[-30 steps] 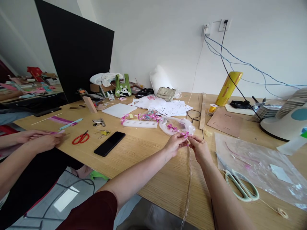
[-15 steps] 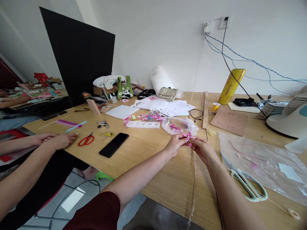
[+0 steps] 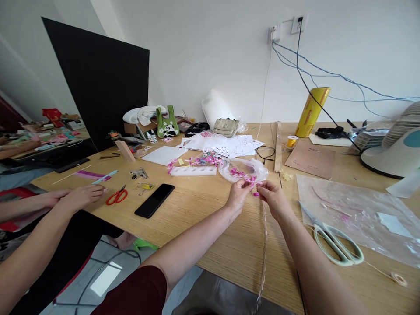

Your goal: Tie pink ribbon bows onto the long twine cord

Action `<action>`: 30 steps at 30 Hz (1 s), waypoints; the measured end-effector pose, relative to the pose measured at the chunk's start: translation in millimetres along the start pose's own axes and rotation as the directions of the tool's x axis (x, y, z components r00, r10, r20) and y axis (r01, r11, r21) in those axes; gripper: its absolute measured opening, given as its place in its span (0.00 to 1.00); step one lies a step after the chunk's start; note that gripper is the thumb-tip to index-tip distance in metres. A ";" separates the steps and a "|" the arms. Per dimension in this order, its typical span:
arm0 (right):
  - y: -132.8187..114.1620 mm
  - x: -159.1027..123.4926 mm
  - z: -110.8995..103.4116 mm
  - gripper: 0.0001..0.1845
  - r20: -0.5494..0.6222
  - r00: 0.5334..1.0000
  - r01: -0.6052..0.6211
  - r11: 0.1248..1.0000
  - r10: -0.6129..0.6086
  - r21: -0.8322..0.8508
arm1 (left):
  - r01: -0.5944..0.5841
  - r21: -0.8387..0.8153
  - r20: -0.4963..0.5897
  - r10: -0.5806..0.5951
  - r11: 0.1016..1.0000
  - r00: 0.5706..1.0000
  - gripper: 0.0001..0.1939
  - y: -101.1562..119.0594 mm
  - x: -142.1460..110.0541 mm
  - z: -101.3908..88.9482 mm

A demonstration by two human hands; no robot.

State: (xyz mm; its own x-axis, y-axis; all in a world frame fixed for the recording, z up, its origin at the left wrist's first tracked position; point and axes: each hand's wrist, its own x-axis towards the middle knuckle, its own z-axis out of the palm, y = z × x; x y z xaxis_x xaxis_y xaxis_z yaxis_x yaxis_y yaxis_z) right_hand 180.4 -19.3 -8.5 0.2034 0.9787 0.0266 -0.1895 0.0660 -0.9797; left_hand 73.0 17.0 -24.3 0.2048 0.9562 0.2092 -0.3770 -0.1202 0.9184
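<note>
My left hand (image 3: 238, 197) is closed in a pinch on a small pink flower (image 3: 252, 180), which looks like ribbon. Close beside it, my right hand (image 3: 271, 197) pinches with thumb and forefinger near the flower; what lies between those fingertips is too small to make out. A second pink piece (image 3: 256, 194) hangs just below, between the hands. Behind them lies a clear plastic bag (image 3: 260, 168) with more pink flowers in it. A twisted pale cord (image 3: 264, 245) runs down the table under my hands and over the front edge.
Green-handled scissors (image 3: 339, 245) and a plastic sheet (image 3: 370, 205) lie to the right. A black phone (image 3: 154, 200), orange scissors (image 3: 117, 195) and a white foam strip (image 3: 194, 170) are on the left. Another person's hands (image 3: 78, 196) work at far left.
My hands have drawn slightly apart, opening a small gap between their fingertips. The pink flower has tipped lower in my left hand. The whole view has shifted a little.
</note>
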 end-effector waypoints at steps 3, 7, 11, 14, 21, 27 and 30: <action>2.3 1.5 0.4 0.08 -0.005 0.999 0.054 0.997 -0.054 -0.056 | 0.021 0.045 -0.013 -0.021 0.999 1.000 0.12 -2.3 -0.1 0.1; 3.6 2.7 -0.1 0.09 -0.003 0.998 0.062 0.995 -0.063 -0.073 | 0.085 -0.017 -0.009 -0.085 0.996 0.996 0.15 -2.7 -1.5 0.6; 3.2 1.8 -0.5 0.09 -0.003 0.998 0.064 0.995 -0.064 -0.073 | 0.140 -0.091 0.019 -0.138 0.986 0.990 0.15 5.2 -4.5 -1.0; 2.5 1.1 -0.4 0.09 -0.017 0.997 0.070 0.994 -0.072 -0.080 | 0.168 -0.092 0.044 -0.164 0.981 0.985 0.13 12.5 -6.2 -3.6; 0.7 0.7 -0.9 0.09 -0.020 0.999 0.049 0.993 -0.051 -0.108 | 0.231 -0.196 0.124 -0.210 0.953 0.970 0.12 12.5 -9.8 -6.7; -0.2 -2.8 1.8 0.11 0.023 0.999 0.034 0.994 -0.032 -0.101 | 0.236 -0.289 0.093 -0.218 0.928 0.971 0.11 8.0 -12.7 -2.2; 0.2 -4.0 3.9 0.10 0.024 0.999 0.049 0.995 -0.047 -0.085 | 0.247 -0.312 0.065 -0.239 0.918 0.969 0.13 10.8 -10.3 -0.6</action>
State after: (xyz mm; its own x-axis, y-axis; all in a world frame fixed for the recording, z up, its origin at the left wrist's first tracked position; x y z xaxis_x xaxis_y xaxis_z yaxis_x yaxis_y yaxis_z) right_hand 175.8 -22.4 -8.0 0.1892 0.9789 0.0772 -0.0969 0.0969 -0.9906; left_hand 66.3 6.0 -16.7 0.3475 0.9377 0.0055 -0.5767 0.2091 0.7897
